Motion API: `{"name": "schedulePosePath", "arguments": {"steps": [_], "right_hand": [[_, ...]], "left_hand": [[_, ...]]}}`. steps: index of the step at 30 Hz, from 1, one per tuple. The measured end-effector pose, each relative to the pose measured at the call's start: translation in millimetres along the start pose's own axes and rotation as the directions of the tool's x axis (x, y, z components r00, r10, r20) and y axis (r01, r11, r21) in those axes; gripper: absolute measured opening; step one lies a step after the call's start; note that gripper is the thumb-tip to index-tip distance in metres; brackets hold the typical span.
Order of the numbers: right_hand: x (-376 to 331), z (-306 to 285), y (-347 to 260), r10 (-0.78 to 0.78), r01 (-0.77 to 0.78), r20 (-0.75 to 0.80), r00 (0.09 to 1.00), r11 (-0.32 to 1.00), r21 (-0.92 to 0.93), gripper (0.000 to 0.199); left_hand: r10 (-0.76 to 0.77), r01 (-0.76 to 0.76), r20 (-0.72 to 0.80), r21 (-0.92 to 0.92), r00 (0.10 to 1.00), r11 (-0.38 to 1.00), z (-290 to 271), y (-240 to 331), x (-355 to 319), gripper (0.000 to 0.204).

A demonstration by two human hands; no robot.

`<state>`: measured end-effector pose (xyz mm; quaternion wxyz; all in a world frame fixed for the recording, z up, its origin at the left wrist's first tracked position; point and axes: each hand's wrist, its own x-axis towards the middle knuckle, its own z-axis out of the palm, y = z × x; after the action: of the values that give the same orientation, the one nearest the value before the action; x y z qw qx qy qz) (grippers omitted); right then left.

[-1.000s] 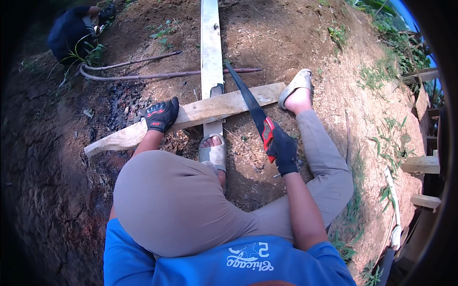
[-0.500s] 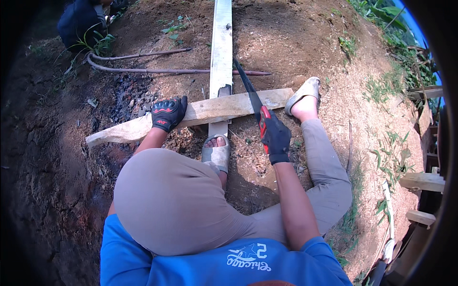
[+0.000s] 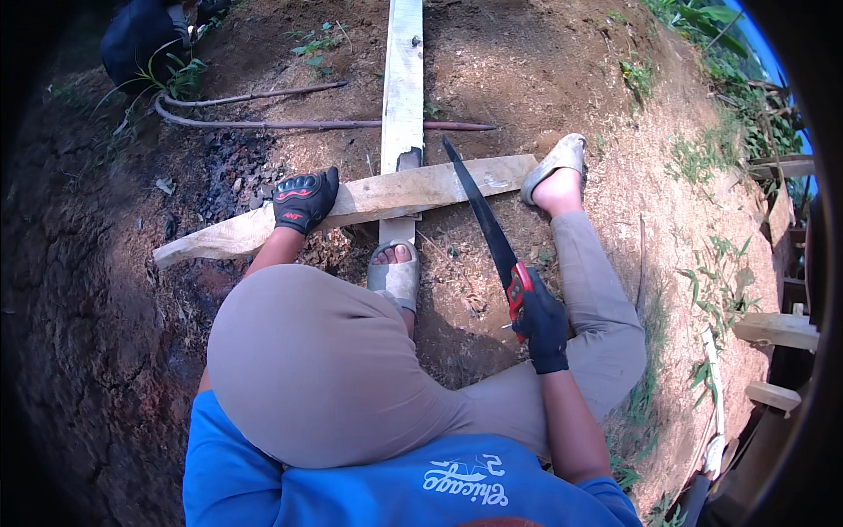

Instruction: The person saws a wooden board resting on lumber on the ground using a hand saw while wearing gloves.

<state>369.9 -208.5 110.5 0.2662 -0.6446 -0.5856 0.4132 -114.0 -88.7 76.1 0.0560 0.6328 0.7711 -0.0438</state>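
Across a long pale board (image 3: 403, 79) lies a rough-cut wooden plank (image 3: 378, 198), tilted a little up to the right. My left hand (image 3: 304, 200), in a black glove with red trim, is wrapped over the plank left of that crossing. In my gloved right hand (image 3: 543, 318) is a hand saw (image 3: 489, 230), held by its red and black handle. Its dark blade slants up and left across the plank's right part, with the tip beyond the far edge. My left sandalled foot (image 3: 394, 268) is on the board's near end; my right sandalled foot (image 3: 557, 173) is against the plank's right end.
A bent, thin stick (image 3: 263, 125) lies behind the plank, passing by the long board. Dark charcoal-like bits (image 3: 230, 171) and sawdust cover the soil. A dark bundle (image 3: 140, 44) sits at the far left. Timber pieces (image 3: 777, 332) and plants line the right edge.
My right hand has drawn the saw back toward me and slightly right, so more of the blade lies on my side of the plank. My left hand keeps its grip.
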Motion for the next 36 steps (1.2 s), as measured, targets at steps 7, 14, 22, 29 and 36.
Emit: {"name": "schedulePosePath", "arguments": {"steps": [7,14,22,29,36], "right_hand": [[109,67,0,-0.112,0.116,-0.076,0.991,0.992,0.054,0.053],[98,58,-20,-0.012,0.012,0.001,1.0,0.997,-0.08,0.052],[-18,-14,-16,0.257,-0.267,0.076,0.963,0.947,0.177,0.05],[86,45,-38,0.189,-0.189,0.021,0.982,0.958,0.215,0.049],[102,68,-49,0.199,-0.21,0.101,0.975,0.972,0.11,0.05]], "left_hand": [[0.053,-0.048,-0.113,0.05,0.992,0.998,9,-10,-5,0.058],[0.019,-0.019,-0.012,-0.003,1.0,1.0,3,-2,-1,0.059],[-0.029,0.028,-0.005,-0.039,1.0,0.999,-1,0,3,0.061],[0.015,-0.015,-0.008,0.002,1.0,1.0,-1,12,-1,0.053],[-0.023,0.023,-0.014,-0.028,1.0,0.999,4,-13,-4,0.06]]}}
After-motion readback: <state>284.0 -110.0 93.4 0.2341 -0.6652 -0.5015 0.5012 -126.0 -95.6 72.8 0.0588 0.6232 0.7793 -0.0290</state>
